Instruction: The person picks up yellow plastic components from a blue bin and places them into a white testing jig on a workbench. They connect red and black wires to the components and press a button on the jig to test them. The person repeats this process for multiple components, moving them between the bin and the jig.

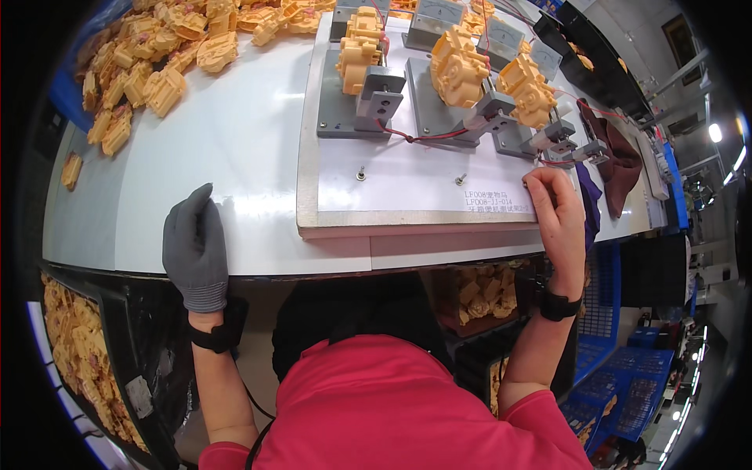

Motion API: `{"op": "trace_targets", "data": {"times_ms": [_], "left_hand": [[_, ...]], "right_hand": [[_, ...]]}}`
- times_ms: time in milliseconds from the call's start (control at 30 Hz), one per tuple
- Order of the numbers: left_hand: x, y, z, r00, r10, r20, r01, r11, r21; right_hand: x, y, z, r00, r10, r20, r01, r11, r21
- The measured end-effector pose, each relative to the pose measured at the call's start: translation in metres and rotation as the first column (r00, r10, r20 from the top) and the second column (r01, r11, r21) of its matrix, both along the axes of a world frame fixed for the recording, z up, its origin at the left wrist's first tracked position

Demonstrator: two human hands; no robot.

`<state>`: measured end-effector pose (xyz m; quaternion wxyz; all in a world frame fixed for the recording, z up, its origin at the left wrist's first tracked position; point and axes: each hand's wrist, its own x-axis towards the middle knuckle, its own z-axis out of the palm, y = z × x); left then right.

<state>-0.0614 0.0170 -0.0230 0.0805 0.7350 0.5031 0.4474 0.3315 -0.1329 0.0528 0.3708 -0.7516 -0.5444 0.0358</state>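
Observation:
My right hand (558, 210), bare, is at the right front corner of a white test board (407, 188). Its thumb and index finger pinch a small toggle switch that they mostly hide, in line with two metal toggle switches (361, 174) to the left. My left hand (196, 244), in a grey glove, rests at the table's front edge, left of the board. Its fingers are drawn together, with nothing visible in them. Three yellow plastic gearboxes (457, 67) sit upright on grey stands (381, 98) across the board, with red wires running between.
Grey panel meters (433, 22) stand behind the gearboxes. More yellow gearboxes (164, 90) lie heaped on the white table (258, 133) at the far left. A dark cloth (619, 160) lies right of the board. Black bins (599, 59) stand far right; a filled bin (82, 352) is below left.

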Motion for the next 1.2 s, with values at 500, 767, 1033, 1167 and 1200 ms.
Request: {"op": "trace_targets", "data": {"times_ms": [500,767,1033,1167,1200], "left_hand": [[0.0001,-0.0009,0.0013,1.0,-0.013,-0.003,0.012,0.998,-0.063],[-0.0012,-0.002,0.0013,1.0,-0.008,-0.006,0.008,0.996,-0.086],[0.0013,-0.0019,0.0017,1.0,0.012,-0.004,-0.012,1.0,-0.02],[-0.0018,-0.002,0.0003,1.0,-0.001,0.003,0.001,0.998,-0.066],[-0.0017,-0.0012,-0.0016,1.0,0.0,0.004,0.0,0.999,-0.048]], "right_hand": [[-0.0022,0.0001,-0.0024,0.999,-0.026,0.023,0.025,0.999,0.037],[-0.0019,0.0019,-0.0058,0.999,-0.038,0.01,0.038,0.998,0.053],[-0.0024,0.0033,-0.0073,0.998,-0.057,-0.017,0.058,0.997,0.052],[-0.0013,0.0025,-0.0075,0.998,-0.046,-0.037,0.048,0.998,0.052],[-0.0012,0.0025,-0.008,0.998,-0.043,-0.044,0.046,0.997,0.058]]}}
